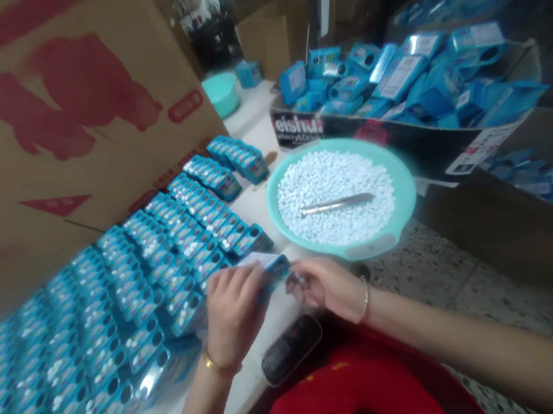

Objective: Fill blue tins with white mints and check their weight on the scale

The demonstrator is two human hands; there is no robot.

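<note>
My left hand (pixel 235 306) is wrapped round a small blue box (pixel 274 267) with a pale upper face, tilted above the table edge. Close to the box's right end is my right hand (pixel 324 285), its fingers curled and pinched; what they hold is too blurred to make out. To the left, rows of small blue boxes (pixel 138 271) stand packed side by side, many with white pieces at their tops. A turquoise basin (pixel 406 194) beyond my right hand is filled with small white tablets (pixel 333 173). Across them lies a slim metal tool (pixel 337 204).
A large cardboard box (pixel 116 179) walls off the table's back left. Behind the basin, a dark carton (pixel 337 129) is heaped with blue packets (pixel 396 78). A dark oblong object (pixel 293 349) lies by the front edge. Farther back is a turquoise bowl (pixel 221 95).
</note>
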